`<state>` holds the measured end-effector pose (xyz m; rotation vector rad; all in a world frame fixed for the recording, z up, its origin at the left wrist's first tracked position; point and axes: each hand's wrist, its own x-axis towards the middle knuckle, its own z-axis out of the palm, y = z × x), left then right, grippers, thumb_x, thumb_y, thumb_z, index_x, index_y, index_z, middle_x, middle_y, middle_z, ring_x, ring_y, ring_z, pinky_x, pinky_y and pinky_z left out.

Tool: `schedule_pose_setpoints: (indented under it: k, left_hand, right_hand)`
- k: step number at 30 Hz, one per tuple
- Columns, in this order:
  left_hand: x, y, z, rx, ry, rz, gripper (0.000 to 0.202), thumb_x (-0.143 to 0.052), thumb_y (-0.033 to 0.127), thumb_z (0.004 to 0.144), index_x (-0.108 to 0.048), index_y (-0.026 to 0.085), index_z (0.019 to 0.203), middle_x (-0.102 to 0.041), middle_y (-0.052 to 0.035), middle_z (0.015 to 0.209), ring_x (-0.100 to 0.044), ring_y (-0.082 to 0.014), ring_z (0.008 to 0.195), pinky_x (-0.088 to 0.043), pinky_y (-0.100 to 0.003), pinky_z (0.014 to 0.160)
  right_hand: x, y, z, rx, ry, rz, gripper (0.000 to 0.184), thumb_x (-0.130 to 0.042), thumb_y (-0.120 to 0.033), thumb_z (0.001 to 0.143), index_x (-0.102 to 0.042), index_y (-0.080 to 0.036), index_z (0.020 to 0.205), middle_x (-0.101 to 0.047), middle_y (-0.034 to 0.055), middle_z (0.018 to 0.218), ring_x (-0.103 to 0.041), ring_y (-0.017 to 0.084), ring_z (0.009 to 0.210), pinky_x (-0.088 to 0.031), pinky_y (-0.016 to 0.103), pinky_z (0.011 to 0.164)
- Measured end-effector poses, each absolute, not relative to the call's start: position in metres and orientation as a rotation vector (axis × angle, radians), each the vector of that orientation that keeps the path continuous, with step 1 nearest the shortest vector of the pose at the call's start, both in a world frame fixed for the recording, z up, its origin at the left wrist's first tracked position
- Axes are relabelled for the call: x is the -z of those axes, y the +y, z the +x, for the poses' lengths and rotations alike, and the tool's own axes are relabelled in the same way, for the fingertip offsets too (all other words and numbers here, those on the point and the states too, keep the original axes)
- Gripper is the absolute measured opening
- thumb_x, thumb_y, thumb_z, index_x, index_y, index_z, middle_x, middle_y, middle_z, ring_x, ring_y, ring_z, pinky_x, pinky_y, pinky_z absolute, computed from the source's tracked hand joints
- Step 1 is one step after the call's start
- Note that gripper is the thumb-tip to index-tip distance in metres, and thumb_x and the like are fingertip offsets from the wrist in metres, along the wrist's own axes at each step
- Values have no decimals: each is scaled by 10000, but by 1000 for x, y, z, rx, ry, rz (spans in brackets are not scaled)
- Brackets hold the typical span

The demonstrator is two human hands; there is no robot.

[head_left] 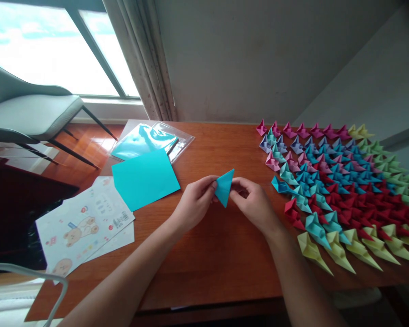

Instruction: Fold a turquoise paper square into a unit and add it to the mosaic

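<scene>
A small piece of blue origami paper (224, 188), folded into a triangular shape, is held up over the middle of the table. My left hand (198, 200) pinches its left edge between thumb and fingers. On the other side, my right hand (249, 200) has its thumb and fingers closed at the paper's right edge; the fingertips are partly hidden behind it. To the left lies a stack or sheet of flat blue paper (146, 178). Rows of folded paper boats (347, 195) in red, blue, pink, green and yellow stand on the right.
A clear plastic packet (146, 138) with blue paper lies at the back left of the wooden table (204, 272). White sheets with bear drawings (85, 227) overlap the left edge. Beyond are a chair (34, 109), a curtain (146, 59) and a window.
</scene>
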<state>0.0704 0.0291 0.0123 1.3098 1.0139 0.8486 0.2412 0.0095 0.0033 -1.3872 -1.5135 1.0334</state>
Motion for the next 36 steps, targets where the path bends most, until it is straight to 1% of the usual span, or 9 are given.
schedule_pose_setpoints:
  k: [4, 9, 12, 15, 17, 21, 28, 33, 36]
  left_hand:
    - [-10, 24, 73, -798, 1026, 1470, 348, -519, 365, 944, -682, 162, 1176, -721, -68, 921, -638, -181, 777, -508, -260, 685]
    - [-11, 21, 72, -874, 1188, 1748, 389, -537, 330, 931, -602, 198, 1291, -683, -106, 1167, -658, -188, 865, -512, -275, 743]
    - [-15, 18, 71, -824, 1241, 1970, 358, -492, 330, 957, -606, 214, 1276, -691, -100, 1136, -660, -182, 823, -496, -284, 737]
    - [-17, 14, 72, -715, 1232, 2088, 404, -480, 344, 965, -548, 217, 1342, -710, -93, 1084, -680, -207, 845, -491, -301, 745]
    - [-18, 12, 74, -660, 1215, 2119, 440, -482, 356, 964, -503, 211, 1379, -715, -92, 1065, -689, -222, 865, -493, -310, 756]
    - [-17, 12, 75, -629, 1208, 2124, 406, -455, 366, 973, -525, 199, 1337, -719, -102, 1063, -697, -231, 879, -504, -315, 767]
    - [-9, 14, 73, -695, 1241, 2149, 515, -455, 162, 897, -480, 201, 1410, -616, -126, 1355, -643, -275, 1157, -511, -366, 936]
    - [-5, 18, 71, -802, 1268, 2127, 473, -437, 120, 896, -553, 187, 1350, -675, -110, 1270, -673, -249, 1106, -528, -348, 924]
    - [-7, 22, 69, -917, 1250, 2064, 486, -455, 41, 831, -627, 171, 1266, -703, -97, 1215, -677, -228, 1083, -523, -326, 937]
  right_hand:
    - [0, 8, 240, -1012, -1530, -1400, 70, -607, -190, 785, -676, -204, 785, -702, 8, 756, -636, 180, 688, -506, 269, 637]
    - [-2, 8, 238, -593, -1651, -1508, 76, -606, -214, 807, -665, -224, 853, -688, 40, 793, -623, 205, 714, -471, 288, 654]
    - [-2, 7, 239, -372, -1746, -1559, 146, -574, -180, 819, -655, -232, 929, -676, 56, 836, -628, 227, 773, -457, 305, 707]
    - [2, 6, 238, -281, -1831, -1572, 199, -587, -164, 796, -643, -219, 978, -661, 61, 868, -620, 237, 811, -443, 305, 716]
    - [4, 5, 237, -247, -1873, -1580, 175, -580, -151, 792, -638, -212, 946, -640, 53, 835, -600, 229, 789, -425, 296, 689]
    - [3, 5, 234, -225, -1882, -1578, 152, -530, -119, 824, -633, -218, 875, -614, 38, 785, -573, 207, 742, -399, 285, 661]
    - [0, 5, 233, -357, -1815, -1475, 175, -525, -195, 920, -658, -200, 1034, -670, 63, 875, -623, 194, 754, -473, 296, 738]
    - [1, 5, 233, -420, -1845, -1362, 228, -562, -181, 892, -633, -200, 1108, -680, 67, 937, -653, 201, 805, -515, 299, 735]
    - [-1, 6, 234, -408, -1861, -1327, 290, -562, -116, 861, -633, -206, 1127, -691, 67, 981, -660, 203, 829, -528, 309, 761]
